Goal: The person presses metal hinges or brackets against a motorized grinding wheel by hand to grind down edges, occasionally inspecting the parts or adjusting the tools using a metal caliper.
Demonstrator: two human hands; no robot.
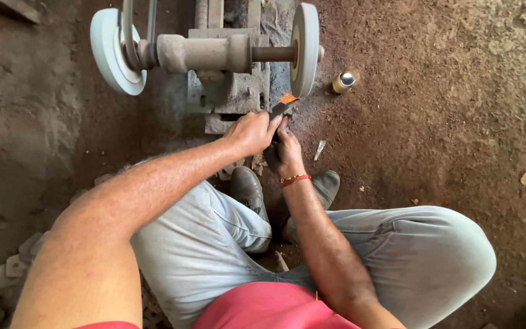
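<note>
Both hands [269, 140], blade [282, 108] angled up-right to wheel [304, 49]

Both arms stretched forward, left hand [252, 131] and right hand [283, 152] closed, side by side

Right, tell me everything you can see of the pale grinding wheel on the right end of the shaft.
The pale disc-shaped grinding wheel looks like light stone or abrasive, seen almost edge-on, standing upright on the right end of a dusty grey shaft. Its lower rim meets the dark flat metal piece, where orange sparks fly. The left hand and right hand hold that piece together. Whether it spins cannot be told directly.
</note>
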